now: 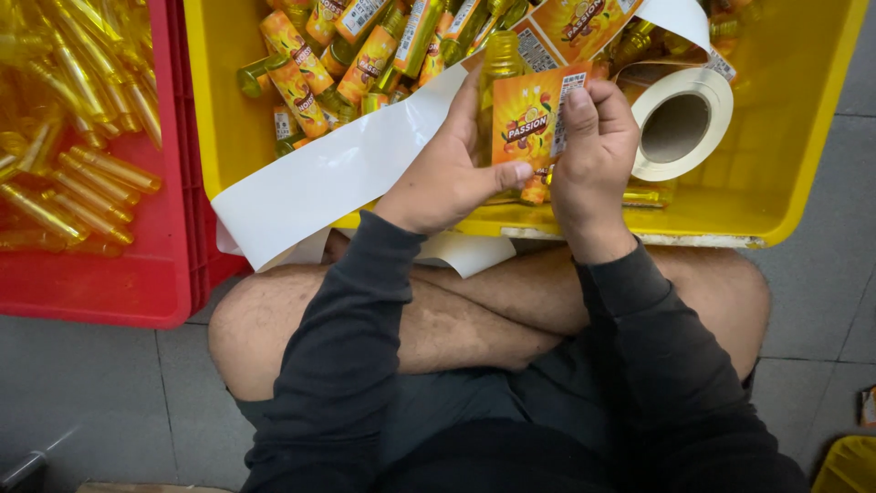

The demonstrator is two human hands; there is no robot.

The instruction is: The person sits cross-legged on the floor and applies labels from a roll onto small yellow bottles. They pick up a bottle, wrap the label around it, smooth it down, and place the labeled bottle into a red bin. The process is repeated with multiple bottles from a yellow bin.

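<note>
My left hand (pixel 447 173) grips a small bottle of yellow liquid (pixel 500 64) held over the near rim of the yellow crate (pixel 785 173). An orange fruit-printed label (pixel 525 123) lies across the bottle's front. My right hand (pixel 591 151) presses that label against the bottle with thumb and fingers. A roll of labels (pixel 683 123) lies in the crate just right of my right hand. Its white backing strip (pixel 338 173) trails left over the crate's rim toward my knees.
Several labelled bottles (pixel 301 64) lie in the far left of the yellow crate. A red crate (pixel 146 274) on the left holds several unlabelled yellow bottles (pixel 78 173). I sit cross-legged on a grey tiled floor (pixel 100 393). A yellow object (pixel 849 466) sits at the bottom right corner.
</note>
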